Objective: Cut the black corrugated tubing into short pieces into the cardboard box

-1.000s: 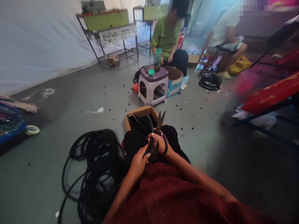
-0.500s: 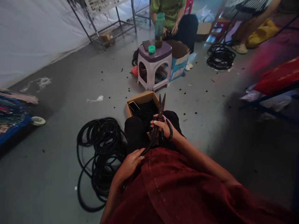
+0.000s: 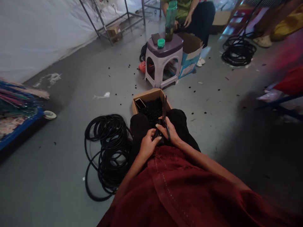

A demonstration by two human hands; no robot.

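At the left edge of the frame a blue cart point(image 3: 35, 117) stands loaded with thin coloured strands. Right of it, at lower centre-left, a coil point(image 3: 107, 138) of black hose lies in loose loops on the floor point(image 3: 71, 164). Near the middle sits an open box point(image 3: 135, 108) holding black bits point(image 3: 152, 108), with a phone point(image 3: 140, 103) at its left side. Below it the left hand point(image 3: 148, 143) has its fingers closed on a black hose point(image 3: 156, 134) – mostly hidden by the hands. At upper centre a stool point(image 3: 159, 64) carries a green lid point(image 3: 161, 43) and a bottle point(image 3: 170, 23). In the middle, scissors point(image 3: 164, 108) point up, blades together or nearly so, their handles grasped by the right hand point(image 3: 170, 132) – close beside the left hand. A blue carton point(image 3: 190, 63) and a seated person point(image 3: 183, 15) come next; at upper right lies another coil, the far coil point(image 3: 238, 52).
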